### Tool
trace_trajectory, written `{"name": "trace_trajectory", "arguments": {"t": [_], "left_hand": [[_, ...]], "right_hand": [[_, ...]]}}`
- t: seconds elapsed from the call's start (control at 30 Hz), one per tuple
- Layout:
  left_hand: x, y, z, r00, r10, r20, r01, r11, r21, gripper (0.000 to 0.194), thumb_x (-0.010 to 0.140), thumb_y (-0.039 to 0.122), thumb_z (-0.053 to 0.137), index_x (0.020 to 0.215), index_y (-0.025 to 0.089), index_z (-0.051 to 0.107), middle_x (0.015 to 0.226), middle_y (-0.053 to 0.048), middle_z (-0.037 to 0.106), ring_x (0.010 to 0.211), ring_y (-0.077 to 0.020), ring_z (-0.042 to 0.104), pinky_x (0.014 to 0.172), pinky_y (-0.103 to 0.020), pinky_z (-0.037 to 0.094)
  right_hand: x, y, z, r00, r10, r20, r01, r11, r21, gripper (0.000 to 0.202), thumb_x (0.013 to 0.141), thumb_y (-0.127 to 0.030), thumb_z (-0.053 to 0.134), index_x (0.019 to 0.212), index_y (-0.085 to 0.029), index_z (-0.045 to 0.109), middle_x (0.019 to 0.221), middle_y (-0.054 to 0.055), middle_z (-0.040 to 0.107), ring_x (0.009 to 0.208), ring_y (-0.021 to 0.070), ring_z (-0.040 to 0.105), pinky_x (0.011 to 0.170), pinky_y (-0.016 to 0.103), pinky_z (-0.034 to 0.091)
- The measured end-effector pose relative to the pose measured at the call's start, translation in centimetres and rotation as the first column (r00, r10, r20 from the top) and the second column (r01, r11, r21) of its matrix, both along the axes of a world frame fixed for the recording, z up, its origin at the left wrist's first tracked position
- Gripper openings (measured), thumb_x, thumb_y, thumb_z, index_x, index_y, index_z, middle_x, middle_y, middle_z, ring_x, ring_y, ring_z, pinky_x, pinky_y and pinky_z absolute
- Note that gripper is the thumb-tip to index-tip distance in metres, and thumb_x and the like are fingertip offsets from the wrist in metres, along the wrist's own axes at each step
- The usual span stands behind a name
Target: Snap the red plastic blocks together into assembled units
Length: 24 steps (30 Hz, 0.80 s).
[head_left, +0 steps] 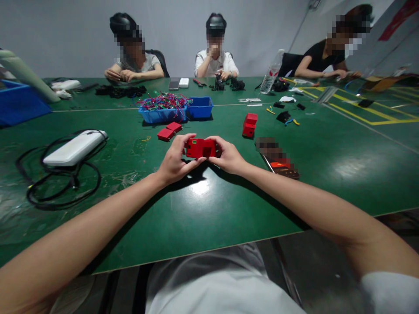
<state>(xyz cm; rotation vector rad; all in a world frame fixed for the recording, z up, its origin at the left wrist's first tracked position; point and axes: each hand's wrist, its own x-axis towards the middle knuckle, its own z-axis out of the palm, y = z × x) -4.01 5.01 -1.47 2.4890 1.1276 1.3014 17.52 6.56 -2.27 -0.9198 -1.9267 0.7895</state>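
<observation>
Between my two hands is a small red plastic box (197, 148) with a dark square opening and a little green part near its top edge. My left hand (176, 160) grips its left end, thumb along the bottom edge. Its right end is in the fingers of my right hand (228, 156). The box is held just above the green table. Beyond my left hand lie similar red boxes (169, 131), flat on the table. Another red piece (249, 125) stands upright past my right hand.
A blue bin (163, 115) full of coloured wires sits beside a smaller blue bin (200, 107). On the left are a white power bank (76, 148) and a looped black cable (98, 181). A phone (278, 161) lies right. A bottle (272, 73) and several people are across the table.
</observation>
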Motion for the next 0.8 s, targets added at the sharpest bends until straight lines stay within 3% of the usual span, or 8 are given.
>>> {"name": "trace_trajectory", "arguments": {"t": [0.2,0.47,0.63,0.8], "left_hand": [[0.0,-0.3,0.4,0.999,-0.004,-0.037,0.006,0.999,0.041,0.070,0.074,0.058,0.076,0.129,0.019,0.055,0.114,-0.012,0.063,0.100,-0.0260,0.059,0.084,-0.038,0.053],[0.0,0.4,0.0,0.992,0.064,0.105,-0.051,0.991,-0.121,0.060,0.086,0.047,0.062,0.136,0.015,0.051,0.121,-0.013,0.064,0.103,-0.0236,0.063,0.095,-0.039,0.051],[-0.1,0.8,-0.5,0.994,0.078,0.075,-0.068,0.989,-0.129,0.067,0.086,0.049,0.063,0.142,0.015,0.047,0.130,-0.016,0.062,0.115,-0.0280,0.062,0.100,-0.042,0.049],[0.1,0.5,-0.1,0.987,0.095,0.126,-0.063,0.970,-0.237,0.066,0.087,0.050,0.061,0.140,0.013,0.048,0.124,-0.014,0.066,0.107,-0.0258,0.065,0.098,-0.041,0.050]], "right_hand": [[-0.1,-0.4,0.4,0.999,-0.001,0.046,0.000,0.999,0.032,0.047,0.072,-0.017,0.066,0.117,-0.023,0.055,0.106,0.005,0.068,0.090,0.0199,0.065,0.078,0.033,0.053],[-0.1,-0.6,0.4,1.000,-0.028,-0.011,0.028,1.000,0.008,0.045,0.075,-0.031,0.072,0.114,-0.022,0.053,0.109,0.008,0.067,0.095,0.0224,0.065,0.082,0.037,0.053],[-0.1,-0.7,0.4,0.997,-0.061,-0.046,0.060,0.998,-0.024,0.048,0.073,-0.025,0.072,0.115,-0.022,0.050,0.113,0.009,0.065,0.098,0.0231,0.064,0.078,0.036,0.054],[-0.2,-0.7,0.3,0.995,-0.082,-0.064,0.081,0.997,-0.014,0.048,0.073,-0.028,0.072,0.115,-0.021,0.050,0.108,0.008,0.066,0.091,0.0213,0.065,0.075,0.035,0.054]]}}
